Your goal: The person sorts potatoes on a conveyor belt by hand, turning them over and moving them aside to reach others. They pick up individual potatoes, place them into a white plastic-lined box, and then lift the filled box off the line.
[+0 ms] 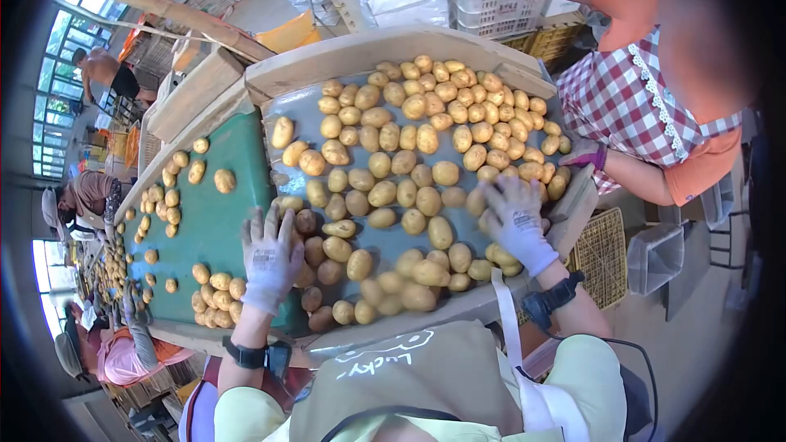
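Many potatoes (404, 162) lie spread over a grey sorting table (288, 108). My left hand (272, 260), in a pale glove, rests at the table's left side by the green conveyor belt (184, 237). Its fingers are stretched and apart, beside several darker potatoes (314, 250). On the right, my right hand (521, 225), also gloved, lies over potatoes near the table's right rim with its fingers spread. Neither hand is closed around a potato. The potatoes at the near edge (401, 289) are blurred.
A wooden rim (385, 45) borders the table. At the right, a co-worker in a checked apron (626, 102) has one purple-gloved hand (585, 154) by the rim. Crates of potatoes (491, 4) stand behind. More people work along the belt at left. A yellow crate (602, 258) stands right.
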The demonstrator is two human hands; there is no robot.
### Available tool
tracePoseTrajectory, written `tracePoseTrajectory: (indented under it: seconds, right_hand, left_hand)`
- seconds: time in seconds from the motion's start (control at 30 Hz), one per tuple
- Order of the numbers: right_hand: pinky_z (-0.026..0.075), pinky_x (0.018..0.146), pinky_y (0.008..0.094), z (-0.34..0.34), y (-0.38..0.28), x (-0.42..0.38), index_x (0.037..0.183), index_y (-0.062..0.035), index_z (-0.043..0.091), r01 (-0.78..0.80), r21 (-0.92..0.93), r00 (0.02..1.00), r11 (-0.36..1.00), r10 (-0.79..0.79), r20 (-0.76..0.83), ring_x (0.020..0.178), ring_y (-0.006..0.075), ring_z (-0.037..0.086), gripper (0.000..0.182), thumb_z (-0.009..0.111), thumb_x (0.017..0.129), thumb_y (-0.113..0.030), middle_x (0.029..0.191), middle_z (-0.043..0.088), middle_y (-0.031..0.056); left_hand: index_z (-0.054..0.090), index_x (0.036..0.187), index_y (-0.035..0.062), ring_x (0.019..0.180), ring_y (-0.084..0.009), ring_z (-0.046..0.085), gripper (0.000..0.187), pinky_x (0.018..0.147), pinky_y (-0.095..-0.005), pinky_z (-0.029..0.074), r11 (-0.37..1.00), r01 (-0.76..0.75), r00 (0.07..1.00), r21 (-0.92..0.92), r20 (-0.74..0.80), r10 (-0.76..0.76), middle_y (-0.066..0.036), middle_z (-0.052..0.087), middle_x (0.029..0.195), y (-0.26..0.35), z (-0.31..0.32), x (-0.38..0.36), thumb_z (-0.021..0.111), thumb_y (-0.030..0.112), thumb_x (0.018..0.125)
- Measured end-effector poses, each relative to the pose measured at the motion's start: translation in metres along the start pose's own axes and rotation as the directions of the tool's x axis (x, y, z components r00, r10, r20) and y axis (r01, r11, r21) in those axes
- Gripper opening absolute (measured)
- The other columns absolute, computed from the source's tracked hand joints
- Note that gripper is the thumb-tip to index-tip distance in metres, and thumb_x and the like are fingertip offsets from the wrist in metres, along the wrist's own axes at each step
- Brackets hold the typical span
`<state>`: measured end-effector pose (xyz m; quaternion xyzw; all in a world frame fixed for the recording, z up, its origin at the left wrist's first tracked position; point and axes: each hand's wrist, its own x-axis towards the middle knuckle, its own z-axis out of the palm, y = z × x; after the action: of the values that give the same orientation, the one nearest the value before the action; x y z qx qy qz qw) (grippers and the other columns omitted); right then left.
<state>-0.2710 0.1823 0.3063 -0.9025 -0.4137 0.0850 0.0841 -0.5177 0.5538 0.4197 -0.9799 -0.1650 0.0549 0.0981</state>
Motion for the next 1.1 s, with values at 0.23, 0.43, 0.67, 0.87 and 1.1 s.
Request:
tracePoseTrajectory:
  seconds: [0.23,0.43,0.67,0.87,1.1]
  right_hand:
    - [0.020,0.121,0.0717,-0.027,-0.007,0.035,0.138,-0.0322,0.065,0.176,0.029,0.979,0.984,-0.178,0.099,0.142,0.0356,0.045,0.051,0.072,0.087,-0.033,0.145,0.057,0.0128]
    - [0.055,0.089,0.0491,-0.025,-0.062,0.117,0.128,-0.0111,0.069,0.412,0.269,0.911,0.871,-0.395,-0.116,0.101,0.0355,0.070,0.046,0.071,0.086,-0.029,0.116,0.071,0.0150]
    - [0.057,0.076,0.0480,-0.037,-0.108,0.176,0.140,-0.0095,0.059,0.466,0.186,0.846,0.865,-0.497,0.192,0.090,0.0362,0.073,0.054,0.067,0.092,-0.032,0.104,0.073,0.0180]
    - [0.057,0.088,0.0515,-0.085,-0.081,0.253,0.150,-0.0081,0.050,0.278,0.064,0.922,0.959,-0.248,-0.296,0.102,0.0410,0.070,0.057,0.063,0.096,-0.024,0.118,0.071,0.0203]
    - [0.052,0.072,0.0503,-0.033,-0.117,0.218,0.112,-0.0100,0.063,0.537,0.154,0.736,0.829,-0.550,0.395,0.093,0.0352,0.071,0.043,0.065,0.092,-0.048,0.099,0.070,0.0168]
  left_hand:
    - [0.069,0.133,0.0156,0.137,-0.0394,0.053,0.048,0.118,-0.0612,0.034,0.909,-0.210,0.949,-0.359,0.150,0.278,-0.014,0.062,0.142,0.042,-0.050,-0.091,0.071,0.035,0.089]
    - [0.071,0.132,0.0136,0.134,-0.0379,0.056,0.045,0.121,-0.0571,0.033,0.917,0.110,0.986,-0.385,0.158,-0.053,-0.013,0.066,0.134,0.043,-0.068,-0.132,0.072,0.023,0.088]
    - [0.075,0.123,0.0089,0.134,-0.0379,0.056,0.041,0.122,-0.0562,0.031,0.879,0.234,0.969,-0.415,0.022,-0.247,-0.013,0.069,0.131,0.011,-0.050,-0.197,0.068,0.023,0.085]
    - [0.077,0.114,0.0072,0.132,-0.0401,0.058,0.038,0.113,-0.0566,0.041,0.822,0.206,0.947,-0.531,-0.105,-0.305,-0.012,0.072,0.125,0.016,-0.041,-0.197,0.064,0.017,0.080]
    - [0.075,0.118,0.0112,0.132,-0.0414,0.057,0.041,0.112,-0.0586,0.041,0.818,0.247,0.924,-0.520,-0.128,-0.360,-0.015,0.066,0.134,0.018,-0.031,-0.211,0.067,0.020,0.079]
